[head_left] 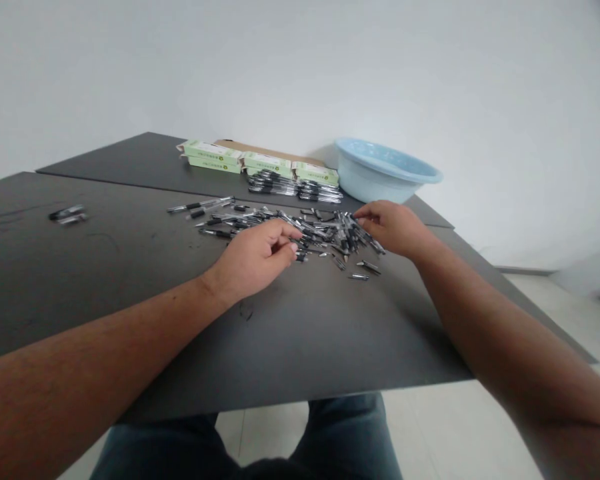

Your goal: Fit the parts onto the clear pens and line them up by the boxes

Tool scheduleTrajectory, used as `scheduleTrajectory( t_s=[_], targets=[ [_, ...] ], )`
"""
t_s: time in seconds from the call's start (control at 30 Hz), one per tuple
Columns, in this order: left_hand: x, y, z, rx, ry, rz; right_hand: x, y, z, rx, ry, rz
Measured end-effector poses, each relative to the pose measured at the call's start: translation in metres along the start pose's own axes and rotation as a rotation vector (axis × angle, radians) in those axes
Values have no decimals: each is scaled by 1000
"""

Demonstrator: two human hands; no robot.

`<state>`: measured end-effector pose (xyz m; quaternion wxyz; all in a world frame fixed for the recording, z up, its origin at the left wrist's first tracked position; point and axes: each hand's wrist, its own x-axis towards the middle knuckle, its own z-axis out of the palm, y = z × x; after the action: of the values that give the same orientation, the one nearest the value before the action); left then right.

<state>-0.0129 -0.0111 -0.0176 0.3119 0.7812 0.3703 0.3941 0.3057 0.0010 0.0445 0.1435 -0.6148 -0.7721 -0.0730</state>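
Note:
A heap of clear and black pen parts point(325, 230) lies in the middle of the dark table. My left hand point(255, 257) rests at the heap's near left side, its fingers loosely bent and the thumb a little apart from the index finger, with nothing plainly held. At the right end of the heap, my right hand point(395, 227) has thumb and fingers brought together among the black pieces. What sits between those fingertips is too small to make out. A few loose pieces, one of them a short clear part point(359, 277), lie in front of the heap.
Behind the heap are stacked clear pens with black grips point(320, 192) and green-and-white boxes point(215, 155). A light blue basin point(380, 173) stands at the back right. A few short pen pieces point(67, 215) lie far left. The table point(300, 353) ends near my knees.

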Motion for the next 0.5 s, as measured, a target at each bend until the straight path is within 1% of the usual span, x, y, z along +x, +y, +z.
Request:
scheduleTrajectory(
  t_s=[0.1,0.2,0.33,0.5],
  targets=[
    [1,-2,-2,-8,7,-5,6,-1,13,-1,-16,-68],
    [2,-5,-5,-3,19,-22,24,-1,23,-46,-50,-133],
    [4,-8,-8,9,41,-33,52,-6,33,-132,-138,-233],
    [6,-9,-9,21,64,-29,68,-11,51,-160,-210,-274]
  ],
)
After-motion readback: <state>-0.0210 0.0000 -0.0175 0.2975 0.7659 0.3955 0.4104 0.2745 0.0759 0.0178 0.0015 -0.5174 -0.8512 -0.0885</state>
